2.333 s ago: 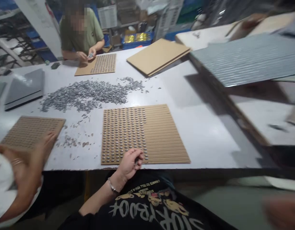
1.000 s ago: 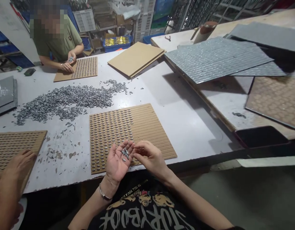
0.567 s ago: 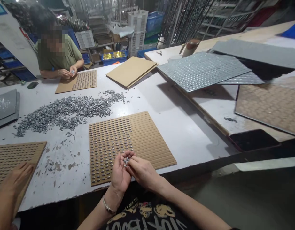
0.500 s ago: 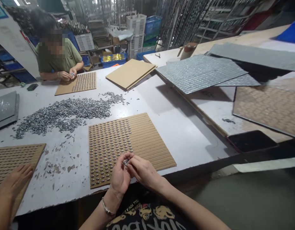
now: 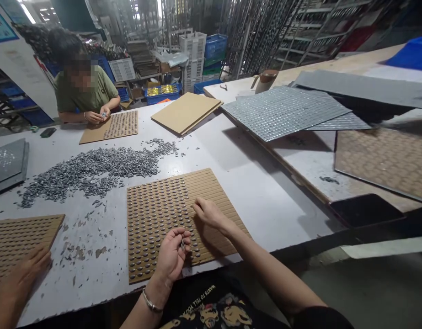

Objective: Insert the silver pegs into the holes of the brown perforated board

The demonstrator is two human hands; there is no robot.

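Note:
A brown grooved board [image 5: 217, 196] lies in front of me on the white table. Rows of small grey oval metal pieces [image 5: 156, 214] cover its left part, while bare grooves run across the right. My left hand [image 5: 173, 253], palm up with curled fingers, holds several of these pieces near the board's lower edge. Over the board, just right of the filled rows, my right hand [image 5: 209, 212] has its fingertips pinched together; whatever is between them is hidden. A big loose heap of the metal pieces [image 5: 104, 169] spreads beyond the board.
Across the table a person [image 5: 85, 91] handles pieces over another board [image 5: 94, 132]. At lower left, another person's hand [image 5: 35, 265] rests on a filled board [image 5: 29, 224]. Plain boards [image 5: 186, 112] lie at the back. Grey ribbed sheets [image 5: 286, 109] and a phone [image 5: 366, 210] are right.
My right hand has left my left palm and moved up and right over the board. The left hand stays near the lower edge. The whole view has shifted slightly.

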